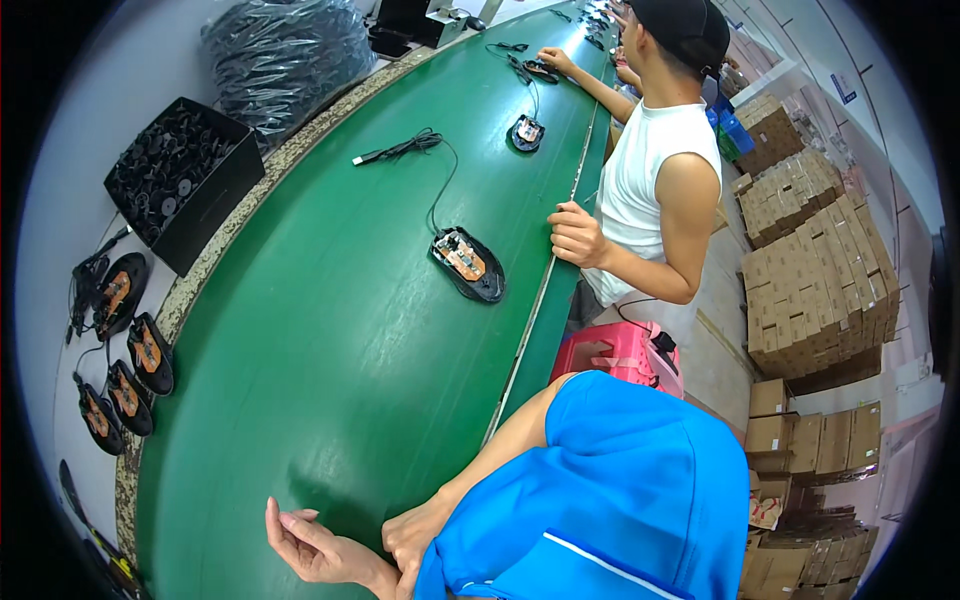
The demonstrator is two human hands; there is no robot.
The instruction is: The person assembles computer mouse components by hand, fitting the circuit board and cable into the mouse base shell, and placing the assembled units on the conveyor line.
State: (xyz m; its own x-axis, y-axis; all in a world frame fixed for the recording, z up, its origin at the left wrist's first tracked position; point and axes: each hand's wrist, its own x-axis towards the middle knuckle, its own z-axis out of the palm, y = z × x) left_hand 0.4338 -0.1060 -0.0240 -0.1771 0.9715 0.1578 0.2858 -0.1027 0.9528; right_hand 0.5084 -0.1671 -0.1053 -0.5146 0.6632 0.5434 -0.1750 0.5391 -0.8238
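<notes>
My left hand point(318, 548) is held over the near end of the green belt. Its fingers are loosely bent and apart from the thumb, with nothing between them. Just right of it, against the left wrist, rests my right hand point(413, 530), curled into a loose fist. No object shows in that fist. Farther up the belt lies an opened black computer mouse point(466, 262), its orange-brown circuit board exposed. A bundled cable point(400, 148) runs from it and ends in a plug. Beyond is another opened mouse point(525, 133). Neither hand touches a mouse.
Several opened mice point(150, 355) lie on the left ledge, below a black bin point(185, 180) of small dark parts. A co-worker in a white top point(655, 165) stands at the belt's right edge, near a pink plastic stool point(610, 357). Stacked cartons point(820, 290) fill the right.
</notes>
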